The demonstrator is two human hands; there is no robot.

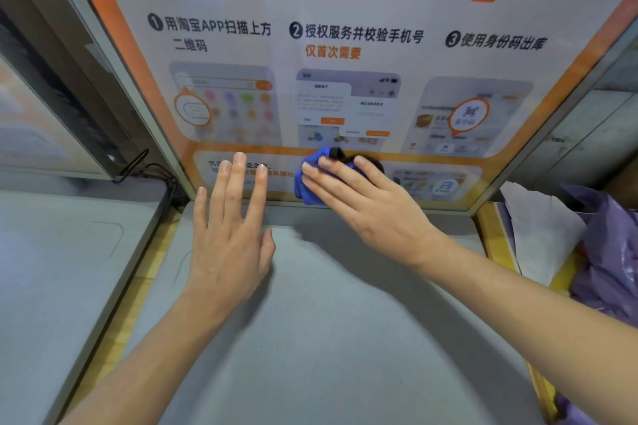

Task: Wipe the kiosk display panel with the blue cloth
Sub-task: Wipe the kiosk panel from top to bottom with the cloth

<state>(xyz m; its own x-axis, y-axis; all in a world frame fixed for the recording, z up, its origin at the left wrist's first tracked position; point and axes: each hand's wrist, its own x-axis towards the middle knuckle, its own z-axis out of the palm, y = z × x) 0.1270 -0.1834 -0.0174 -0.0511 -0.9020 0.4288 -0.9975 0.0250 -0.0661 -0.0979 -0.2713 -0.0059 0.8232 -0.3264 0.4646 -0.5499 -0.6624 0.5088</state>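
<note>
- The upright kiosk display panel [345, 45], a glossy sheet printed with three numbered instruction steps inside an orange border, fills the view; it looks rigid and smooth, so a cloth should glide on it under flat pressure.
- Below the panel, a grey matte tabletop [328, 321] runs out toward the camera, meeting the panel's bottom edge; it is bare save for the two forearms.
- Right of the panel, crumpled purple plastic bags [607, 252] and white paper [538, 238] sit beside the frame; left of it, black cables [152, 169] trail from a neighbouring unit.
- The right hand [366, 203] presses against the panel's lower strip, fingers [331, 169] extended flat over the cloth, pinning rather than clenching it.
- The left hand [231, 235] hovers open just left of it, fingertips near or on the panel; contact cannot be told.
- The small bunched blue cloth [303, 183], with a black edge, lies on the panel's lower middle: soft, light, best held under a spread palm.
</note>
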